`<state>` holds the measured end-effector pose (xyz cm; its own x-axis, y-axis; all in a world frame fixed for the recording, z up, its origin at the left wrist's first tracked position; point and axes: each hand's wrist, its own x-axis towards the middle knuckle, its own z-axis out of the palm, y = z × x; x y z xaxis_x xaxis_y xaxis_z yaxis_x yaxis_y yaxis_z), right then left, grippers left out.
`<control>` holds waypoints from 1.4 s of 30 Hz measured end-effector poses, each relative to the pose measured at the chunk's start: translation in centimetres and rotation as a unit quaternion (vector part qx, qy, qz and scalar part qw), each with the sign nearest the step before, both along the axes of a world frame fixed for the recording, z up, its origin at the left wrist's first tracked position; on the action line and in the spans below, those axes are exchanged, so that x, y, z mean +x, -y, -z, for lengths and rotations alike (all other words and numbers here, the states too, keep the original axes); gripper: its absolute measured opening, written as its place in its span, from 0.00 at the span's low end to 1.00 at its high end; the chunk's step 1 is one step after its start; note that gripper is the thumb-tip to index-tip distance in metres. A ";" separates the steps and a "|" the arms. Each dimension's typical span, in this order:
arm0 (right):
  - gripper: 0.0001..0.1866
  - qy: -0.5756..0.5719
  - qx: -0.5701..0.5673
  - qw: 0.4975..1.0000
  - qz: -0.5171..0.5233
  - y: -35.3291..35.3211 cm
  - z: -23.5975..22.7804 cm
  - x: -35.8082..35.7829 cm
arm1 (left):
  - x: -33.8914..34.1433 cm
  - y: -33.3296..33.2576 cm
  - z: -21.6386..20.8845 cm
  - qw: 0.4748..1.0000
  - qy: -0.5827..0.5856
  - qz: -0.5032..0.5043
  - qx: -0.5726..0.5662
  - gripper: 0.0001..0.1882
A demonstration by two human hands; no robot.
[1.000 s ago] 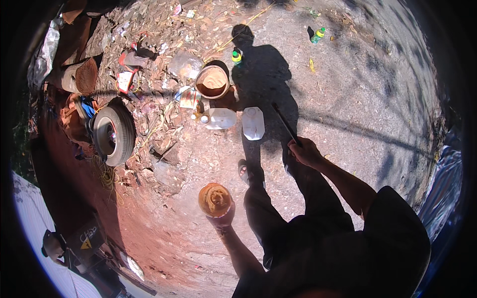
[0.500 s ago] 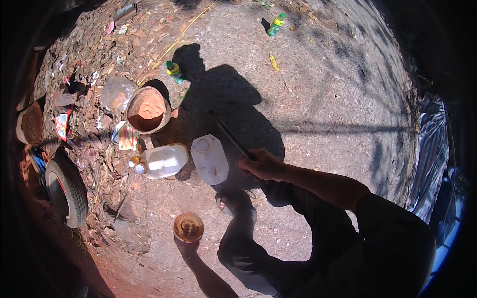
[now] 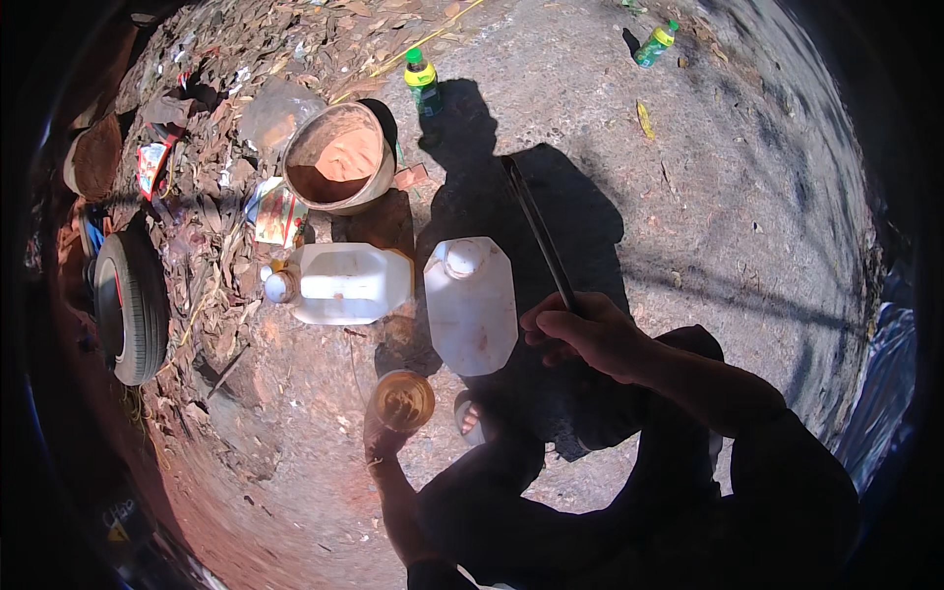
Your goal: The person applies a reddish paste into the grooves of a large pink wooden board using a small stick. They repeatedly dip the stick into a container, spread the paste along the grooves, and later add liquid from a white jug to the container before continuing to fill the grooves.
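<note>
My left hand (image 3: 382,441) is wrapped round a round, open-topped cup (image 3: 404,400), brownish inside; its exact contents I cannot make out. The fingers of my right hand (image 3: 598,339) close on the lower end of a long dark rod (image 3: 540,232), whose tip points up and away. Between the two hands, farther off, is a whitish plastic jug (image 3: 472,320) with its cap seen from above. To its left lies a second white jug (image 3: 352,283) on its side, its capped neck toward the left.
A bowl (image 3: 359,205) holding reddish-brown powder sits beyond the jugs. Green bottles stand farther off, one near the bowl (image 3: 423,85) and another at far right (image 3: 656,44). At left are dry leaves, litter and a tyre (image 3: 146,310). A striped sheet (image 3: 878,379) edges the right.
The view has shifted, so most things sit farther right. My left hand has brought the cup up closer to the jugs. The right hand still grips the rod.
</note>
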<state>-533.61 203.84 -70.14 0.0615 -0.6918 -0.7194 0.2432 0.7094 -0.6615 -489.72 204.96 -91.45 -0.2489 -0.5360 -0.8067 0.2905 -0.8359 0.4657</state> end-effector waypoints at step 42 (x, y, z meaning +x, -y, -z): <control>0.14 -0.039 -0.037 0.998 0.018 2.5 3.1 5.1 | 13.1 -0.7 5.3 0.986 0.101 0.000 0.134 0.44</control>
